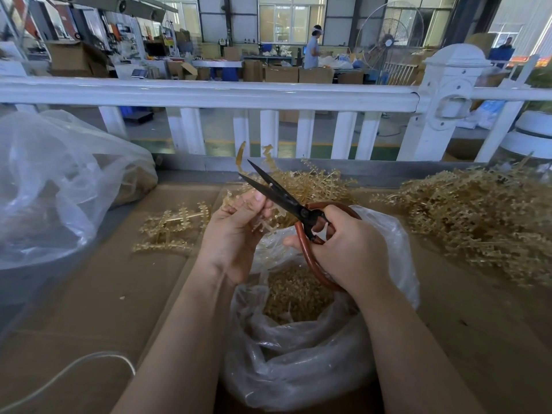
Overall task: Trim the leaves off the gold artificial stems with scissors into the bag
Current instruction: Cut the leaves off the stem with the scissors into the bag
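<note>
We're mid-trim: left hand (236,231) pinching a gold stem (270,225), right hand (348,249) gripping the scissors (283,198), blades parted. Next up, snip over the bag (298,369).

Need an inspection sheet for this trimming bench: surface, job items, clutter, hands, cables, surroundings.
Surface: brown cardboard covers the bench.
Job's things: scissors, blades open; gold stems behind the hands; open bag below, gold trimmings inside.
Clutter: stem pile at right; loose stems at left; big plastic bag far left.
Grippers: left hand pinches a stem; right hand grips the scissor handles.
Cables: white cord at lower left.
Surroundings: white railing; factory floor with boxes, a fan and a person beyond.
</note>
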